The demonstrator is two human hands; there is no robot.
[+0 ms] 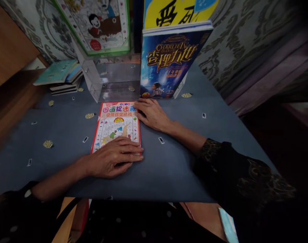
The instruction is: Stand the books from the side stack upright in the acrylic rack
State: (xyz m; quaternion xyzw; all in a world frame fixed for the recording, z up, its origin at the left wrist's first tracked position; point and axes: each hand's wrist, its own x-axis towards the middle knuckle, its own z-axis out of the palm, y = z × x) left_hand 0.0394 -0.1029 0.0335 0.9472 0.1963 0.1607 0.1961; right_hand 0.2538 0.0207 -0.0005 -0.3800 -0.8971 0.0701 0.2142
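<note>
A red-bordered picture book (118,125) with Chinese lettering and a cartoon cover lies flat on the table in front of me. Across its lower part rests my left hand (116,157), fingers stretched out to the right and hiding the bottom of the cover. My right hand (152,114) lies at the book's upper right corner, its fingertips touching the edge and its fingers extended. Just behind that hand, a blue book (169,64) with gold lettering stands upright in a clear plastic rack (93,79).
A green-bordered picture book (108,30) stands in the rack's left side, and a yellow book (178,13) rises behind the blue one. Several books (60,74) are stacked at the back left. A dark blue-grey cloth (169,175) with pineapple prints covers the table.
</note>
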